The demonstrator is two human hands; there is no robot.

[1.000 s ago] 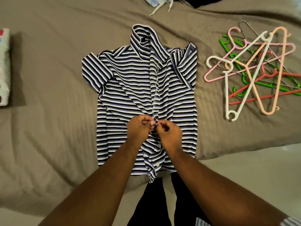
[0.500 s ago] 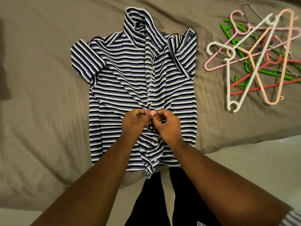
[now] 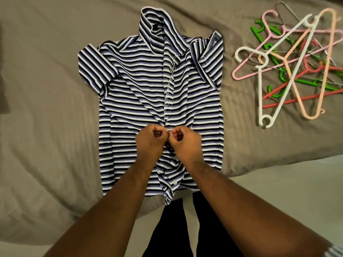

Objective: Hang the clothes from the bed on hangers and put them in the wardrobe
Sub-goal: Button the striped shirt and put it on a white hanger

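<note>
A short-sleeved, button-front shirt (image 3: 133, 101) in black, white and lavender stripes lies flat on the bed, spread over a taupe, lightly creased bed sheet (image 3: 46, 127). Its collar points to the far side and its hem hangs just over the near edge of the mattress. The left sleeve lies spread out to the left, while the right sleeve is folded inward over the shoulder. The front opening runs down the middle of the shirt, its stitched edge showing from the collar to the hands.

Both hands meet at that opening, about halfway down the shirt. The left hand (image 3: 150, 143) has its fingers curled and pinches the left edge of the opening between thumb and fingertips. The right hand (image 3: 185, 143) is curled the same way and pinches the right edge, so the two sets of fingertips touch. What they hold there is too small to make out. Below the hands the fabric bunches, and a small white button (image 3: 174, 182) shows near the hem.

On the far right of the sheet, well apart from the shirt, lies a tangled pile of plastic hangers (image 3: 289, 102) in white, peach, pink, green and red. A white hanger (image 3: 260, 93) and a peach hanger (image 3: 327, 58) lie on top.

Near the bed, a pale floor (image 3: 278, 191) and dark trouser legs (image 3: 172, 229) are visible.
</note>
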